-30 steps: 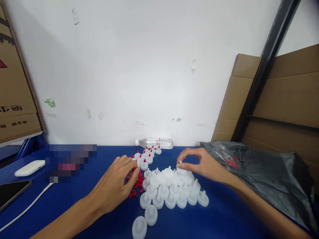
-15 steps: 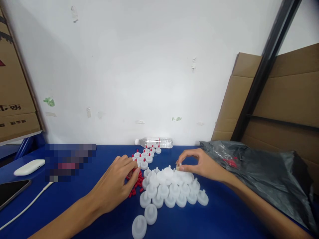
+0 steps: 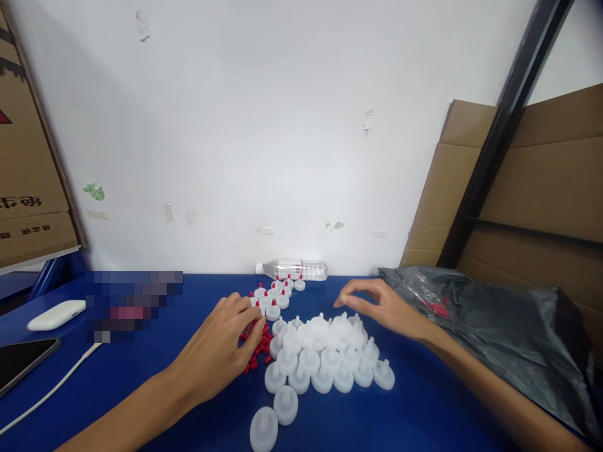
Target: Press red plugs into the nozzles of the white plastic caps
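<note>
My left hand [image 3: 228, 342] rests over a pile of small red caps [image 3: 264, 342], its thumb and fingertips curled close together. Whatever lies between those fingertips is hidden. To the right, a cluster of translucent white nozzle lids [image 3: 331, 360] stands with spouts up, several of them stacked on others. Just above the far right of this cluster hovers my right hand [image 3: 379, 307], thumb and index finger bent into a loop with no visible object in them. Behind the left fingers stand several white lids with red caps on their spouts [image 3: 272, 310].
A clear plastic bottle [image 3: 301, 269] lies against the wall. On the right is a dark plastic bag [image 3: 499, 333] holding red pieces, near cardboard [image 3: 447, 182]. A white case [image 3: 56, 314], a phone [image 3: 26, 363] and a white cable [image 3: 61, 383] occupy the left side.
My right hand has let go of a white nozzle lid at the back of the cluster and risen slightly from it. The left hand has stayed almost still.
</note>
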Motion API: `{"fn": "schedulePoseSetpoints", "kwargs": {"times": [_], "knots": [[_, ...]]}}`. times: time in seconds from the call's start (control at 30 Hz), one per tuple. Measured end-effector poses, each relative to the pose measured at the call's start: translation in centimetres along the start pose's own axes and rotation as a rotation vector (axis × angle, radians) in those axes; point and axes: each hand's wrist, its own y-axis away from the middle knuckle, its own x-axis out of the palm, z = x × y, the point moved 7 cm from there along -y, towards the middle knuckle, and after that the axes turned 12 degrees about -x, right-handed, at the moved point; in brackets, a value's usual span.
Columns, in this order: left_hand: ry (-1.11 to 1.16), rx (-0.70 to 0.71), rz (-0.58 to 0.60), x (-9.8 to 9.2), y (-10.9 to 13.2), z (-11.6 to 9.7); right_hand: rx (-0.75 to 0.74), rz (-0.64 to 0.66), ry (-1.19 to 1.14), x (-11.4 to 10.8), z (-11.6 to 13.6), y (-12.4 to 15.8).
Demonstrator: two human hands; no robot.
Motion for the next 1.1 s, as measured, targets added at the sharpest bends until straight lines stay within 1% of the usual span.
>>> {"fn": "schedulePoseSetpoints", "kwargs": {"times": [0.07,0.1,0.17,0.27,0.4,0.47,0.57,0.67,0.73,0.8,0.87,0.93,1.0,1.1], "knots": [[0.004,-0.007,0.011,0.3,0.0,0.2,-0.010,-0.016,0.055,-0.3,-0.1,-0.4],[0.006,-0.008,0.011,0.5,0.1,0.3,-0.016,-0.002,0.080,-0.3,-0.3,-0.8],[0.009,-0.004,0.004,0.8,0.1,0.5,-0.020,0.077,0.102,0.1,-0.8,-1.8],[0.014,0.012,-0.012,1.1,0.2,0.8,-0.008,0.234,0.091,1.1,-2.4,-3.8],[0.020,0.035,-0.020,1.2,0.3,0.8,0.019,0.344,0.102,2.6,-4.9,-6.3],[0.012,0.038,-0.010,1.2,0.3,0.8,0.031,0.367,0.118,3.5,-5.8,-7.1],[-0.007,0.031,0.027,1.4,0.4,0.7,0.041,0.357,0.156,4.4,-6.6,-7.8],[-0.017,0.017,0.059,1.6,0.4,0.7,0.025,0.310,0.193,4.4,-6.6,-8.0],[-0.014,0.004,0.071,1.6,0.4,0.7,-0.003,0.250,0.221,3.5,-6.1,-8.1],[0.002,-0.005,0.062,1.4,0.4,0.6,-0.037,0.166,0.253,2.1,-5.0,-8.1],[0.030,-0.007,0.026,0.9,0.3,0.5,-0.071,0.080,0.279,0.5,-3.3,-7.9],[0.063,-0.006,-0.030,0.0,0.2,0.3,-0.104,0.026,0.288,-0.6,-1.0,-7.4],[0.093,0.001,-0.089,-0.9,0.3,0.0,-0.142,0.025,0.285,-0.7,1.8,-6.8],[0.115,0.046,-0.174,-2.1,0.8,-0.8,-0.233,0.102,0.288,1.1,6.5,-5.9]]}}
